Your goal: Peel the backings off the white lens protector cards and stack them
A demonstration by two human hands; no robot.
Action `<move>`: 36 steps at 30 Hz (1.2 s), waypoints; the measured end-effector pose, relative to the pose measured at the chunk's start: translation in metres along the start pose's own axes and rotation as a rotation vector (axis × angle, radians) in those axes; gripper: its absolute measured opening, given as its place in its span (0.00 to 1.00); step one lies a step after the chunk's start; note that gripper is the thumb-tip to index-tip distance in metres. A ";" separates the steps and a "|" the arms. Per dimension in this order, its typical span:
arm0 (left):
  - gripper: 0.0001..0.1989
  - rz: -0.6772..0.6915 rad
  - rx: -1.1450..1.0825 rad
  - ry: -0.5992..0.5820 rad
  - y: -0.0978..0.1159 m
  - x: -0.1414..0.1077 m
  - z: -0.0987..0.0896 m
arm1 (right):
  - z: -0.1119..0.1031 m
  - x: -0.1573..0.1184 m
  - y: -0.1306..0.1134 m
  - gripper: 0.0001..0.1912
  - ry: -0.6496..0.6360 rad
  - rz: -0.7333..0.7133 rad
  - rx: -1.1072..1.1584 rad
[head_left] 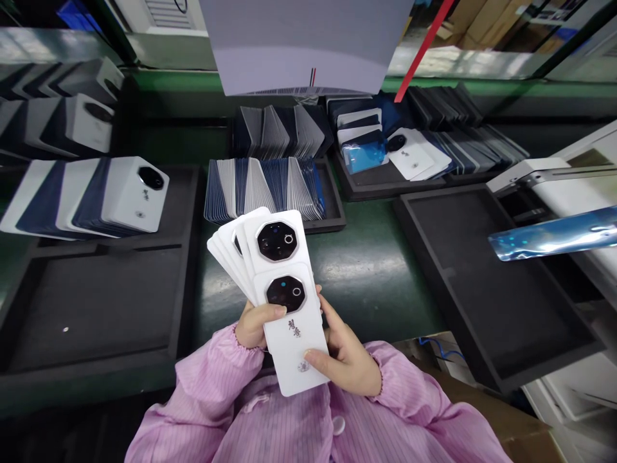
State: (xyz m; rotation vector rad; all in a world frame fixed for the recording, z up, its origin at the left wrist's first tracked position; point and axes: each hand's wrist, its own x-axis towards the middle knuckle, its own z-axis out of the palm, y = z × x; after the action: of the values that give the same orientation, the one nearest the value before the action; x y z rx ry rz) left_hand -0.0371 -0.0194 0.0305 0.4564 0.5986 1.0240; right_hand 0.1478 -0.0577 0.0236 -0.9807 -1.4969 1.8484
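My left hand (pixel 258 325) is closed on a fanned stack of white phone back covers (pixel 231 251), its thumb lying over the top one near the camera window. That front cover (pixel 301 341) has a black octagonal camera window with a silver rim, dark lettering and a small emblem below it. My right hand (pixel 349 360) grips the front cover by its right edge, thumb on the emblem and fingers behind. A second camera window (pixel 277 241) shows just above, on the cover behind. How many covers lie in the fan is hidden by overlap.
Rows of white and navy covers (pixel 265 190) stand in a tray ahead; more covers (pixel 87 196) lean in the left tray (pixel 96 308). A dark tray (pixel 501 276) lies right, under a blue film strip (pixel 554 235). A white panel (pixel 308 45) hangs above the green bench (pixel 376 257).
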 end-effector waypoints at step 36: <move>0.23 0.078 0.331 -0.213 -0.012 0.001 -0.020 | -0.004 -0.002 0.013 0.47 0.031 -0.039 0.067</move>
State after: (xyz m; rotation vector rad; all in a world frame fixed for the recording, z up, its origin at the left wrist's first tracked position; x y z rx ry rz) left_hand -0.0419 -0.0227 0.0081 0.8749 0.5631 0.9376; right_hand 0.1522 -0.0595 0.0107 -0.9379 -1.4173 1.8353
